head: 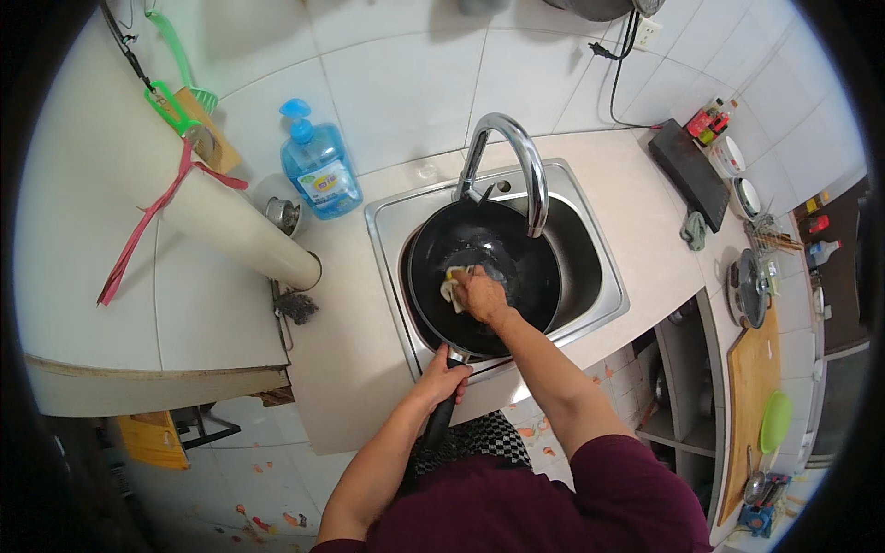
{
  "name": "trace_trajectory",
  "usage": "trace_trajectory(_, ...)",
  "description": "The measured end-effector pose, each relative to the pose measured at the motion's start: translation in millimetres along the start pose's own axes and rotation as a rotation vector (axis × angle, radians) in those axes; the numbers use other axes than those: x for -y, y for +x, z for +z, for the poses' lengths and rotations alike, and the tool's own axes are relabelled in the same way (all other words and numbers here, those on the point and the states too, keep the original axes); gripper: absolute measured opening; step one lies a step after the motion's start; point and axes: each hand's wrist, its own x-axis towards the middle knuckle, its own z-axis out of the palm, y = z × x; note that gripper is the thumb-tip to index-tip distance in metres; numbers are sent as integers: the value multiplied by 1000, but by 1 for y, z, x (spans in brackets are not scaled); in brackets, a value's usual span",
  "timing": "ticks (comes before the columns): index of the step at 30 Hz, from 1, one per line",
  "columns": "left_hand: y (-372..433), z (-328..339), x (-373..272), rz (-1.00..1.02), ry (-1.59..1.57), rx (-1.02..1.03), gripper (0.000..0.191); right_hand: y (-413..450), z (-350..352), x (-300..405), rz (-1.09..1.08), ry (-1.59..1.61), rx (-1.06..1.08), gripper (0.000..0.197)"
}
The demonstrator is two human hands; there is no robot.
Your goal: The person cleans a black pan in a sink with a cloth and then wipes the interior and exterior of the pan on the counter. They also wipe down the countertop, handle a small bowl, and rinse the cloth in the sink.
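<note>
A black frying pan (532, 276) rests over the stainless steel sink (584, 276), its handle pointing towards me. My left hand (444, 379) grips the black pan handle (437, 425) close to where it joins the pan. Inside the pan, my right hand (480, 294) presses a pale cloth (453, 298) with a yellow patch against the bottom. The wet inner surface shines. Above the pan's far right side curves a chrome faucet (508, 124); I cannot make out any water running from it. The fingertips of my right hand are partly hidden by the hand itself.
A blue pump bottle (321, 173) stands behind the sink's left side, near a white pipe (242, 225) and a dark scouring pad (297, 307). On the right are a black flat appliance (689, 174), a grey-green rag (693, 230), a lidded pot (748, 287) and a wooden board (753, 394).
</note>
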Motion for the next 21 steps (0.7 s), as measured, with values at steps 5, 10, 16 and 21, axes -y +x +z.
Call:
trace_trajectory(5, 0, -6, 6, -32, -9, -30, 82, -19, 26, 21, -108, 5, -79, 31)
trace_trajectory(10, -3, 5, -1, -56, 28, -58, 78, 29, 5, 9, 150, 27, -44, 26)
trace_trajectory(16, -1, -2, 2, 27, 21, -3, 78, -6, 25, 25, -21, 34, -45, 26)
trace_trajectory(21, 5, -2, 5, 50, 47, 12, 77, 46, -7, 13, 261, 28, -143, 27)
